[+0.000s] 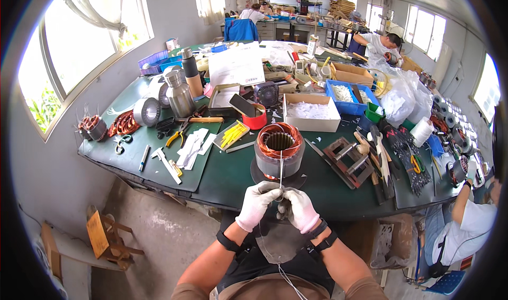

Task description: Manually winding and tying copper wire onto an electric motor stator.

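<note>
A motor stator with copper windings and a grey core stands upright on a dark round base at the table's front edge. White cord runs down its front side to my gloved hands, and its loose ends hang over my lap. My left hand pinches the cord just in front of the base. Beside it, almost touching, my right hand has its fingers closed on the cord too. The fingertips partly hide the cord between them.
Left of the stator lie yellow-handled pliers, a caliper and a tray of yellow pieces. A red tape roll sits behind. To the right are a metal fixture and cable ties. A co-worker sits close at right.
</note>
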`<move>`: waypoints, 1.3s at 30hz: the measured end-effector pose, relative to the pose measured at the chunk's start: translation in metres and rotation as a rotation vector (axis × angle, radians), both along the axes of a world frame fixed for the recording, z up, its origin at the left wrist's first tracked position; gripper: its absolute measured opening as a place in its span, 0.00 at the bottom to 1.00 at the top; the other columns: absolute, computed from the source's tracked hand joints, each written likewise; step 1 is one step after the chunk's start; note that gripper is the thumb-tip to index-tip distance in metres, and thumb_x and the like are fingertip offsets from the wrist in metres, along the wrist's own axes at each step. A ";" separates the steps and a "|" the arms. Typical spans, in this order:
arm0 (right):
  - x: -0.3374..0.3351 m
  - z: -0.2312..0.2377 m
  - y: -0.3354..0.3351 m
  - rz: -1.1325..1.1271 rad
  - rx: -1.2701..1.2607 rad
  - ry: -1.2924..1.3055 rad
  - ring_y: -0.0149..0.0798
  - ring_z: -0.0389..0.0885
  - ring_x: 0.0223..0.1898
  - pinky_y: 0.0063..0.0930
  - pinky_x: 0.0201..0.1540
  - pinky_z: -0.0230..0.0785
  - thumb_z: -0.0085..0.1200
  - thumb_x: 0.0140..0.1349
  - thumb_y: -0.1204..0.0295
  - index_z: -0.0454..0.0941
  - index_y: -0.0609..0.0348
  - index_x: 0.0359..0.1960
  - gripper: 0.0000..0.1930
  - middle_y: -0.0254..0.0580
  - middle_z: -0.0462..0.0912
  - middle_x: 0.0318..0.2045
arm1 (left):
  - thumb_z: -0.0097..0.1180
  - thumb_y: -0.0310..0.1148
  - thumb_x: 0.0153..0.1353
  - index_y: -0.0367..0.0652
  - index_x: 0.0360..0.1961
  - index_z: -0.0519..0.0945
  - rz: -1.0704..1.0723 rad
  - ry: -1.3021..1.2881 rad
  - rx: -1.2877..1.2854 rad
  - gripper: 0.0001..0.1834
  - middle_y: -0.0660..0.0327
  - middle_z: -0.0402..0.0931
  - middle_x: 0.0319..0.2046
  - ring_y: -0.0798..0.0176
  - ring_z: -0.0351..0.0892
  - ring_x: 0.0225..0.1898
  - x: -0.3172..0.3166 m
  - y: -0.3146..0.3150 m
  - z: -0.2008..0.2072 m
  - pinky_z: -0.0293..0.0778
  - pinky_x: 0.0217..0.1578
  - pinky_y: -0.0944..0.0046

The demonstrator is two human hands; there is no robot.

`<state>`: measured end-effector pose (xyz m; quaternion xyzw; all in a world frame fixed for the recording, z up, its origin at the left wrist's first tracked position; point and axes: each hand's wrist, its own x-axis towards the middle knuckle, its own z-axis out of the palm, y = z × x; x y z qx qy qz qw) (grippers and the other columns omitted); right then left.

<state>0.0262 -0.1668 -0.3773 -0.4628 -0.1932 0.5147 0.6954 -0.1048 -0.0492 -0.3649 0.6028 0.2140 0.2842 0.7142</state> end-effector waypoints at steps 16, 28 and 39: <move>-0.027 0.017 -0.003 -0.526 0.147 -1.443 0.50 0.86 0.29 0.39 0.31 0.78 0.69 0.58 0.79 0.79 0.56 0.36 0.10 0.42 0.82 0.33 | 0.58 0.34 0.77 0.39 0.43 0.82 -0.044 0.042 -0.155 0.09 0.71 0.78 0.30 0.78 0.70 0.27 -0.002 -0.007 0.007 0.65 0.28 0.74; -0.052 -0.008 -0.080 -0.203 0.089 -1.293 0.50 0.83 0.25 0.38 0.29 0.76 0.69 0.56 0.79 0.75 0.58 0.31 0.12 0.45 0.80 0.28 | 0.56 0.35 0.80 0.39 0.46 0.84 -0.249 0.099 -0.185 0.11 0.72 0.79 0.34 0.78 0.73 0.36 -0.045 -0.054 -0.006 0.73 0.40 0.72; -0.002 0.044 -0.053 0.185 0.015 -0.200 0.23 0.76 0.20 0.20 0.24 0.73 0.55 0.80 0.66 0.83 0.65 0.48 0.13 0.35 0.86 0.34 | 0.67 0.27 0.68 0.33 0.41 0.85 -0.146 0.308 0.796 0.07 0.52 0.83 0.32 0.54 0.85 0.33 -0.039 -0.060 0.025 0.80 0.36 0.58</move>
